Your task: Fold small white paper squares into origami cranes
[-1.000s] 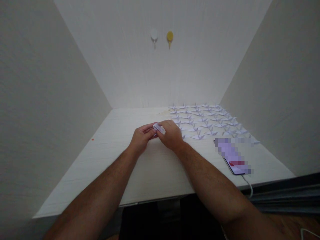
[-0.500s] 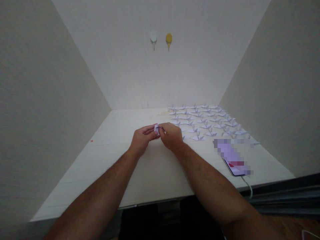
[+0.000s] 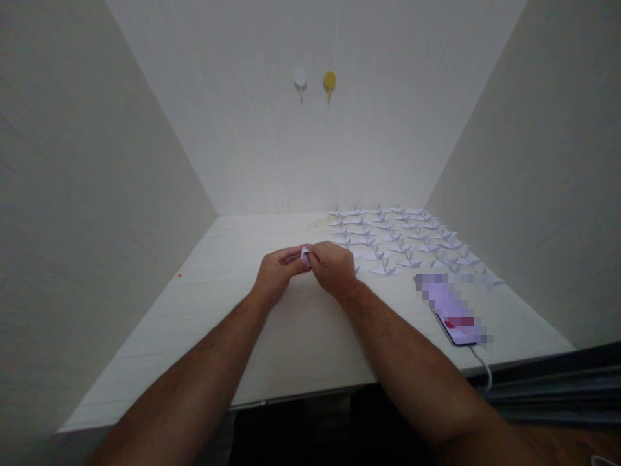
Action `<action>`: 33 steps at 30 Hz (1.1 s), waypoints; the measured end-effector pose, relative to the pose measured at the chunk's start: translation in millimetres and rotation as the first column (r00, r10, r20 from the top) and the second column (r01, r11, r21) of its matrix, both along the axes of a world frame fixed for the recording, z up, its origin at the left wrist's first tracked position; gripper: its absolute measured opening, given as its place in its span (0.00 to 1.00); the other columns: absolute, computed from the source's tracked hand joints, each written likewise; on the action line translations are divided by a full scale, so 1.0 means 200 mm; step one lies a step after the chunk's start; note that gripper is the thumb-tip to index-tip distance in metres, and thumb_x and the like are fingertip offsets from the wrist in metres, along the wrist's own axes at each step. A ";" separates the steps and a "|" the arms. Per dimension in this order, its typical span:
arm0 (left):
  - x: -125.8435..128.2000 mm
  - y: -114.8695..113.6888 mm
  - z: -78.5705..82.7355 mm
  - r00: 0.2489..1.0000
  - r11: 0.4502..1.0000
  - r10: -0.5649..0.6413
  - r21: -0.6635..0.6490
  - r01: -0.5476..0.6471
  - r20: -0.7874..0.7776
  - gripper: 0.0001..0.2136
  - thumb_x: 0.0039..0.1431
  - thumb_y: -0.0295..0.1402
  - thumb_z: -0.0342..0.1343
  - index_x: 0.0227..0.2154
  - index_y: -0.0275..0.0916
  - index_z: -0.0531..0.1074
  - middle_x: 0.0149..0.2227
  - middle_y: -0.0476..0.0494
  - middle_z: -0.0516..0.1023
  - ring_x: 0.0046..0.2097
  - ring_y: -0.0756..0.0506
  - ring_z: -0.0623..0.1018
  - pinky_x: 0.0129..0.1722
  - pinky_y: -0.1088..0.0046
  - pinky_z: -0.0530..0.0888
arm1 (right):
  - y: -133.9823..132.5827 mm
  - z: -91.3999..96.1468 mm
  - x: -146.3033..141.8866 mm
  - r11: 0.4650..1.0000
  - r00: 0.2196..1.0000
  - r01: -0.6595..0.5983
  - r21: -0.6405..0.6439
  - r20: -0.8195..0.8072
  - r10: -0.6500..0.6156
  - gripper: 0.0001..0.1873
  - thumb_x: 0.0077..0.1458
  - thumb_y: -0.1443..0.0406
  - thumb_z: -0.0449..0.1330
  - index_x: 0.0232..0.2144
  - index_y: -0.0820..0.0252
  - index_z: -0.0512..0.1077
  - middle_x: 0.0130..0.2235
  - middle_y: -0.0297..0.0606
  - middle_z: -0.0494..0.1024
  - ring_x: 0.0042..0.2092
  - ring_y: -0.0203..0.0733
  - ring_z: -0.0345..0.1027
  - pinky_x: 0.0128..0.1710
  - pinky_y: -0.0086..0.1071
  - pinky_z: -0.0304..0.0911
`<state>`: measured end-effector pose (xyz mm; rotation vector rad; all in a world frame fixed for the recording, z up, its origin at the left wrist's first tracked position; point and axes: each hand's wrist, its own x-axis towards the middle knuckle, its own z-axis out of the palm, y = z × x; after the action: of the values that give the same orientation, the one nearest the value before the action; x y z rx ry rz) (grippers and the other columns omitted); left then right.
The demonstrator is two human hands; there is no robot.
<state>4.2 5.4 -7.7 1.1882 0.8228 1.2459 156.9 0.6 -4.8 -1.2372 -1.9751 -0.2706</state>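
Observation:
A small piece of folded white paper (image 3: 305, 254) is pinched between my two hands above the middle of the table. My left hand (image 3: 281, 266) grips its left side with the thumb in front and the fingers behind. From the right, my right hand (image 3: 334, 264) closes thumb and fingertips on the same paper, covering part of it. Just beyond my right hand stand rows of folded white paper cranes (image 3: 385, 266), the nearest partly hidden behind that hand.
At the right a phone (image 3: 453, 314), its screen blurred, lies on the white table (image 3: 204, 343) with a white cable (image 3: 482, 364) over the front edge. Walls enclose the left, back and right. A white hook (image 3: 299, 79) and a yellow hook (image 3: 329, 80) are on the back wall.
The paper now shows as a narrower, peaked shape between my fingers, and my right fingertips have shifted slightly on it. The whole view has moved a little.

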 end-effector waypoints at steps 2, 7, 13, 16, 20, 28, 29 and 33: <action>0.00 0.00 0.00 1.000 1.000 0.000 -0.001 0.000 0.001 0.23 0.40 0.33 0.72 0.42 0.35 0.79 0.40 0.38 0.83 0.39 0.43 0.81 0.47 0.57 0.76 | 0.00 0.00 0.00 1.000 1.000 -0.014 -0.004 -0.025 0.014 0.11 0.63 0.65 0.53 0.36 0.58 0.76 0.36 0.38 0.80 0.38 0.39 0.70 0.39 0.30 0.59; 0.00 0.00 0.00 1.000 1.000 0.009 -0.003 -0.009 0.006 0.22 0.39 0.32 0.72 0.41 0.35 0.80 0.40 0.38 0.83 0.39 0.43 0.81 0.47 0.58 0.77 | 0.00 0.00 0.00 0.999 0.998 -0.038 -0.023 -0.051 0.037 0.12 0.64 0.65 0.52 0.37 0.58 0.76 0.38 0.37 0.80 0.40 0.38 0.71 0.42 0.30 0.60; -0.01 0.01 0.00 1.000 1.000 0.012 0.004 -0.012 0.012 0.21 0.40 0.32 0.72 0.41 0.36 0.80 0.39 0.39 0.83 0.39 0.43 0.81 0.45 0.60 0.77 | 0.00 -0.01 0.00 0.999 0.998 -0.027 -0.021 -0.049 0.026 0.12 0.63 0.67 0.52 0.36 0.59 0.76 0.37 0.38 0.80 0.40 0.39 0.71 0.42 0.30 0.60; -0.01 0.00 0.00 1.000 1.000 0.010 0.005 -0.010 0.013 0.21 0.39 0.32 0.72 0.41 0.36 0.80 0.40 0.39 0.83 0.40 0.42 0.81 0.46 0.59 0.77 | 0.00 0.00 0.00 0.999 0.999 -0.025 -0.036 -0.043 0.024 0.12 0.63 0.67 0.52 0.36 0.59 0.76 0.37 0.38 0.80 0.40 0.39 0.71 0.42 0.30 0.60; -0.02 0.01 -0.01 1.000 1.000 -0.005 0.002 0.005 -0.011 0.21 0.40 0.35 0.72 0.39 0.35 0.80 0.37 0.39 0.83 0.38 0.42 0.81 0.45 0.59 0.77 | 0.00 0.00 0.00 0.998 0.999 -0.025 -0.051 -0.037 0.023 0.11 0.63 0.66 0.53 0.37 0.58 0.76 0.37 0.38 0.80 0.40 0.39 0.71 0.41 0.31 0.60; -0.02 0.02 -0.03 0.999 1.000 0.029 0.004 -0.029 -0.046 0.20 0.42 0.39 0.71 0.38 0.35 0.80 0.34 0.40 0.82 0.35 0.43 0.81 0.42 0.61 0.76 | 0.00 0.00 0.00 0.998 0.999 -0.040 -0.039 -0.034 0.039 0.11 0.62 0.67 0.53 0.36 0.59 0.76 0.36 0.39 0.80 0.40 0.39 0.71 0.41 0.31 0.60; -0.02 0.02 -0.03 0.998 1.000 0.028 0.006 -0.028 -0.050 0.20 0.42 0.39 0.70 0.38 0.35 0.80 0.34 0.40 0.83 0.35 0.43 0.80 0.42 0.61 0.76 | 0.00 0.00 0.00 0.999 0.998 -0.038 -0.039 -0.044 0.036 0.10 0.61 0.67 0.53 0.36 0.59 0.76 0.36 0.38 0.80 0.39 0.40 0.72 0.41 0.31 0.60; -0.02 0.02 -0.02 0.998 0.999 0.030 0.018 -0.029 -0.058 0.19 0.43 0.40 0.70 0.38 0.34 0.80 0.35 0.39 0.83 0.34 0.44 0.80 0.42 0.62 0.77 | 0.00 0.00 0.00 0.998 0.995 -0.038 -0.044 -0.089 0.034 0.10 0.60 0.68 0.54 0.36 0.59 0.76 0.36 0.38 0.80 0.39 0.40 0.72 0.42 0.31 0.61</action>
<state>0.5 8.9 -11.6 1.2350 0.8763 1.2494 156.2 -0.2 -5.2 -1.2201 -1.9355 -0.1505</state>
